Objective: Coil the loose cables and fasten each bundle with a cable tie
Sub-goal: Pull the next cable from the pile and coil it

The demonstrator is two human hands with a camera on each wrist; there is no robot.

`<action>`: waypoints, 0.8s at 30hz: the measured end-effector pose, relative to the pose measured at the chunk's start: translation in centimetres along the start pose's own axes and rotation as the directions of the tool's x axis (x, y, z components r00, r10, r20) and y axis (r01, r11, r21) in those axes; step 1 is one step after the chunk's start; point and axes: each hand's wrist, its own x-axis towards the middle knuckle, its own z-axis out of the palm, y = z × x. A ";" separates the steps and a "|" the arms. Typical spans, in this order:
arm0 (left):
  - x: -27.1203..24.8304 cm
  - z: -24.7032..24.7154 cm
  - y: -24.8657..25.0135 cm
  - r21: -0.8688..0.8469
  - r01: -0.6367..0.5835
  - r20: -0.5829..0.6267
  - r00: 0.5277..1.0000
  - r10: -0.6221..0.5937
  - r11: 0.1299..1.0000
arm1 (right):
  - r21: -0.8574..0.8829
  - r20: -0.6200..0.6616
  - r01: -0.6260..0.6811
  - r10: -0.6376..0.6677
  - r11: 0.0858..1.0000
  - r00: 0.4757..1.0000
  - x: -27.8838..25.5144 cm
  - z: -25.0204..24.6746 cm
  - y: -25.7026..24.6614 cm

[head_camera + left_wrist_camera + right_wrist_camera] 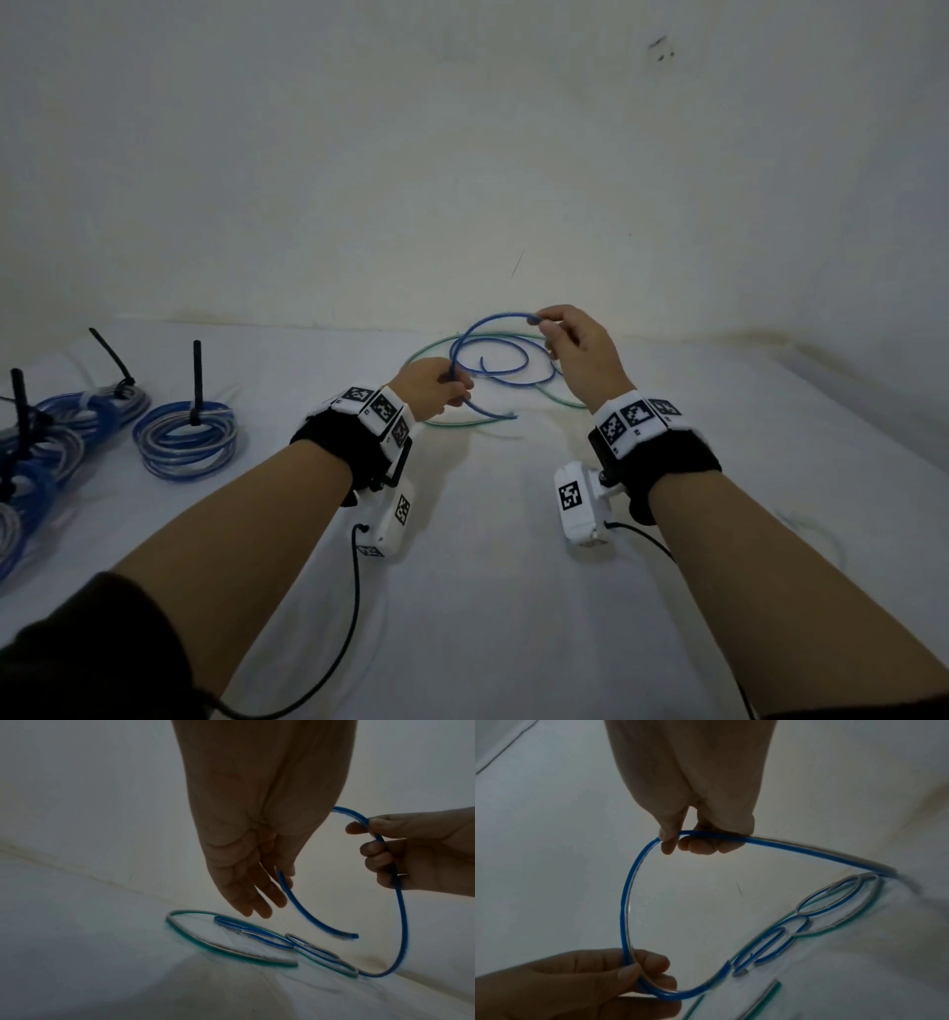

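Left hand (pixel 431 388) at centre frame, thumb and fingers pinched on the blue cable (pixel 464 342). A little higher and to the right, the right hand (pixel 580 349) curls fingers and thumb round the same cable, lifting an arc between the two. Behind them a green cable (pixel 436 347) lies loose on the white surface (pixel 513 565). At the left edge, tied bundles (pixel 185 439) sit with black cable ties (pixel 196 380) sticking up.

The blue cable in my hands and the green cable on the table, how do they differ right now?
The blue cable arcs up off the white table, gripped by the left hand and pinched by the right hand; the green cable lies flat, untouched. The blue one curls in tighter loops; the green sweeps wider. Both are loose, with no tie.
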 end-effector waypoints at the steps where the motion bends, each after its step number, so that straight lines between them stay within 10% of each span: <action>1: -0.2 0.1 0.2 -0.081 0.015 0.034 0.999 -0.012 0.997 | -0.004 -0.027 -0.002 0.002 1.000 1.000 0.1 0.0 0.0; 11: -1.5 -1.1 4.2 -0.654 -0.226 -0.164 0.974 0.157 0.722 | -0.134 -0.185 -0.191 0.165 0.972 0.969 -0.2 -0.5 1.6; 19: -1.0 -1.5 5.8 -0.759 -0.322 -0.273 0.947 0.172 0.567 | -0.254 -0.182 -0.190 0.146 0.948 0.972 -0.3 1.3 1.3; 24: -0.9 -2.4 5.6 -0.618 -0.430 -0.335 0.902 0.274 0.658 | -0.365 -0.045 -0.080 0.068 0.928 0.997 -0.1 3.2 0.4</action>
